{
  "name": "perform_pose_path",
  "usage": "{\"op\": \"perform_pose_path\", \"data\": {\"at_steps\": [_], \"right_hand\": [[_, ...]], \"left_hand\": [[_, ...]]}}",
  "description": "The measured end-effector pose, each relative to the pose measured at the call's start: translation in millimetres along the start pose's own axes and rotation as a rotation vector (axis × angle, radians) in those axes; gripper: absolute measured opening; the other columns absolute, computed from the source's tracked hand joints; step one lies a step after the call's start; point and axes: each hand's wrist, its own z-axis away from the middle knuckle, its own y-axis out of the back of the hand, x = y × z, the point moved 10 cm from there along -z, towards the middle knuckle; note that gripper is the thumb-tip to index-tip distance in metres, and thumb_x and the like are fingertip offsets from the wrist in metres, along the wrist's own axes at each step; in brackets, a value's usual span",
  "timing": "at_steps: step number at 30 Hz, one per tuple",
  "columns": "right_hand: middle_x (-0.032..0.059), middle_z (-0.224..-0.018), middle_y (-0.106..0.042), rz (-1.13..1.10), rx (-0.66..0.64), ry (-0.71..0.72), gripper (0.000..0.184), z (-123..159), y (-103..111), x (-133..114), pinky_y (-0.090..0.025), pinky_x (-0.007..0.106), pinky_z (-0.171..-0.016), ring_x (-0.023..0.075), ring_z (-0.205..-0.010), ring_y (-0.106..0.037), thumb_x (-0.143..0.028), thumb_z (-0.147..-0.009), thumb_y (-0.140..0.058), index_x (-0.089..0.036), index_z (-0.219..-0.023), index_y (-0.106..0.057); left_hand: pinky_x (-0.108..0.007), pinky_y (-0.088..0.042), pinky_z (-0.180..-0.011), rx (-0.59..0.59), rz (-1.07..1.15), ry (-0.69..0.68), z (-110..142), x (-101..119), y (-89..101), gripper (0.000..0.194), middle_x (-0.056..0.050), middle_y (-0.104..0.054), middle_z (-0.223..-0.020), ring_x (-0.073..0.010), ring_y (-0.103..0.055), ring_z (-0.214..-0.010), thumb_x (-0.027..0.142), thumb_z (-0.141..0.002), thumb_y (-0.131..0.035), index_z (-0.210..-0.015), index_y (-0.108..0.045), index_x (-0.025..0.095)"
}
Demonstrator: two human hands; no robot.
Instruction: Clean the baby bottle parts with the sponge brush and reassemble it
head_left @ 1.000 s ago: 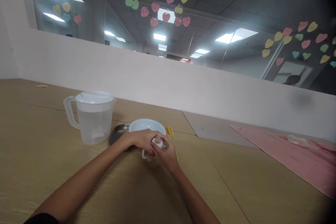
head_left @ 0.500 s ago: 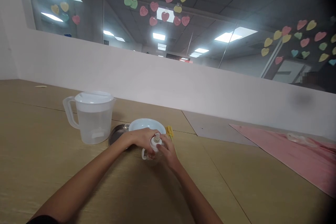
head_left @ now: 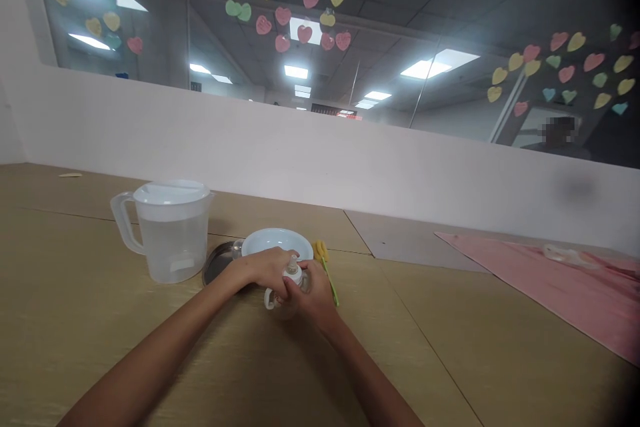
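Observation:
Between my hands stands a baby bottle [head_left: 293,273] with a clear teat, a white collar and white side handles. My left hand [head_left: 270,268] wraps its left side near the collar. On the other side my right hand [head_left: 316,290] grips it, thumb against the collar. Most of the bottle's body is hidden by my fingers. Just behind is a pale blue bowl [head_left: 277,237]. A round metal tray [head_left: 216,264] lies partly under my left wrist, with a small clear object at its edge. Right of the bowl lies a yellow-headed brush [head_left: 321,252] with a green handle.
A lidded clear pitcher [head_left: 173,240] with liquid stands to the left. At the right a pink cloth [head_left: 540,287] covers the tabletop, with a clear plastic item [head_left: 567,255] on it. A white wall and a window with heart-shaped notes rise behind; a person shows in the glass.
The view has shifted slightly. Both hands stay closed round the baby bottle, and my right hand has turned a little at the collar. More of the brush's green handle shows.

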Motion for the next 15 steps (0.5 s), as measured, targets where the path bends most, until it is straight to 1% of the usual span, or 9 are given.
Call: {"op": "perform_pose_path", "data": {"at_steps": [2,4,6,8,10,11,13,14,15], "right_hand": [[0.0031,-0.088,-0.063,-0.017,-0.002,0.003,0.024,-1,0,0,-0.041,0.036,-0.076,0.0222,-0.084,-0.056,-0.038,-0.073,-0.064,-0.022,-0.090,-0.059],[0.0033,-0.089,-0.064,-0.017,-0.016,0.020,0.025,-2,0,-2,-0.041,0.036,-0.077,0.0222,-0.085,-0.057,-0.038,-0.073,-0.065,-0.022,-0.092,-0.061],[0.0036,-0.089,-0.065,0.021,-0.029,0.043,0.028,-3,0,-4,-0.041,0.036,-0.078,0.0223,-0.086,-0.057,-0.040,-0.073,-0.066,-0.022,-0.093,-0.061],[0.0039,-0.088,-0.065,0.089,-0.037,0.080,0.031,-4,-1,-7,-0.040,0.036,-0.077,0.0224,-0.085,-0.058,-0.044,-0.073,-0.067,-0.021,-0.093,-0.061],[0.0042,-0.086,-0.065,0.162,-0.022,0.127,0.033,-4,-1,-11,-0.040,0.036,-0.076,0.0220,-0.083,-0.058,-0.049,-0.074,-0.066,-0.020,-0.090,-0.062],[0.0042,-0.085,-0.065,0.192,-0.007,0.149,0.034,-3,0,-13,-0.039,0.036,-0.076,0.0215,-0.082,-0.058,-0.051,-0.074,-0.065,-0.020,-0.089,-0.062],[0.0039,-0.083,-0.065,0.238,0.025,0.187,0.036,-2,1,-15,-0.039,0.035,-0.075,0.0207,-0.080,-0.057,-0.054,-0.075,-0.064,-0.020,-0.088,-0.061],[0.0037,-0.083,-0.065,0.253,0.034,0.204,0.038,-2,0,-16,-0.040,0.035,-0.075,0.0204,-0.080,-0.057,-0.055,-0.075,-0.063,-0.020,-0.088,-0.061],[0.0036,-0.082,-0.065,0.265,0.036,0.219,0.039,-1,0,-17,-0.040,0.035,-0.075,0.0201,-0.079,-0.057,-0.056,-0.075,-0.062,-0.020,-0.089,-0.061]], "left_hand": [[-0.025,-0.041,-0.059,-0.003,0.007,-0.025,-2,0,-2.1,0.052,0.000,-0.064,-0.086,-0.0185,-0.060,-0.074,0.034,-0.054,-0.070,-0.101,-0.053,0.021],[-0.025,-0.042,-0.062,-0.004,0.026,-0.048,-2,-1,-0.2,0.062,-0.001,-0.065,-0.092,-0.0197,-0.061,-0.080,0.035,-0.055,-0.070,-0.111,-0.050,0.021],[-0.025,-0.044,-0.073,-0.026,0.036,-0.053,4,-5,5.2,0.077,-0.004,-0.063,-0.107,-0.0217,-0.060,-0.094,0.036,-0.054,-0.072,-0.124,-0.043,0.023],[-0.027,-0.043,-0.086,-0.056,0.043,-0.016,13,-18,14.8,0.090,-0.006,-0.055,-0.125,-0.0236,-0.054,-0.109,0.039,-0.055,-0.072,-0.135,-0.033,0.024],[-0.028,-0.040,-0.093,-0.025,0.044,0.086,23,-44,31.4,0.091,-0.007,-0.047,-0.135,-0.0242,-0.049,-0.117,0.046,-0.062,-0.067,-0.140,-0.026,0.022],[-0.029,-0.039,-0.096,0.038,0.030,0.143,27,-60,43.4,0.085,-0.008,-0.046,-0.137,-0.0240,-0.048,-0.120,0.048,-0.067,-0.061,-0.140,-0.027,0.020],[-0.030,-0.034,-0.102,0.180,-0.038,0.242,33,-93,64.1,0.072,-0.011,-0.041,-0.141,-0.0236,-0.043,-0.126,0.045,-0.078,-0.048,-0.139,-0.029,0.014],[-0.032,-0.031,-0.106,0.236,-0.095,0.304,35,-110,70.2,0.068,-0.014,-0.037,-0.144,-0.0239,-0.037,-0.130,0.040,-0.080,-0.044,-0.139,-0.028,0.010],[-0.033,-0.029,-0.107,0.258,-0.160,0.380,36,-127,71.3,0.068,-0.016,-0.032,-0.146,-0.0257,-0.032,-0.134,0.036,-0.080,-0.043,-0.139,-0.029,0.007]]}}
